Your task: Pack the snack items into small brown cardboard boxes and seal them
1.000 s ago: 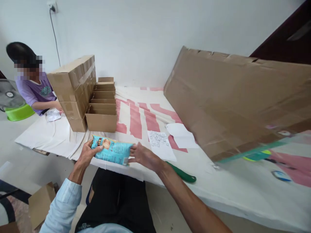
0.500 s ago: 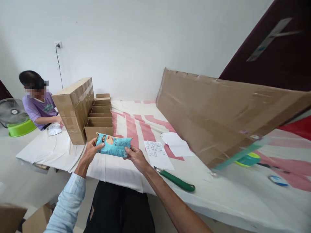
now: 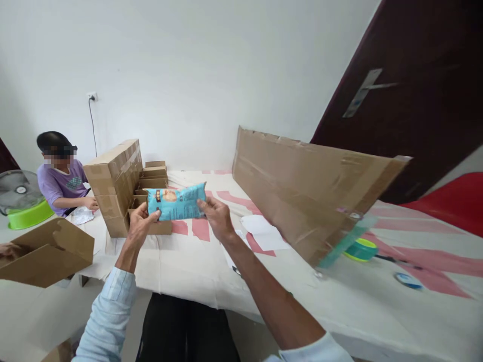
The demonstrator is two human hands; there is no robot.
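A blue printed snack packet (image 3: 177, 202) is stretched between my two hands above the near edge of the table. My left hand (image 3: 140, 223) pinches its left end, thumb on the front. The right end is gripped by my right hand (image 3: 218, 216). Just behind the packet stands a row of open cardboard boxes (image 3: 155, 173), partly hidden by it and my left hand. White paper sheets (image 3: 264, 234) lie past my right hand, one of them mostly covered by my forearm.
Stacked taped cartons (image 3: 115, 188) stand at left, near a person in a purple shirt (image 3: 62, 183). Another person's hand (image 3: 9, 250) holds an open cardboard box (image 3: 53, 254) at the left edge. A large cardboard panel (image 3: 302, 186) leans at right, near a tape roll (image 3: 407, 280).
Both my hands have raised the packet. An open box held by another hand has come into view at left. My right forearm now covers the green-handled knife. The view has shifted.
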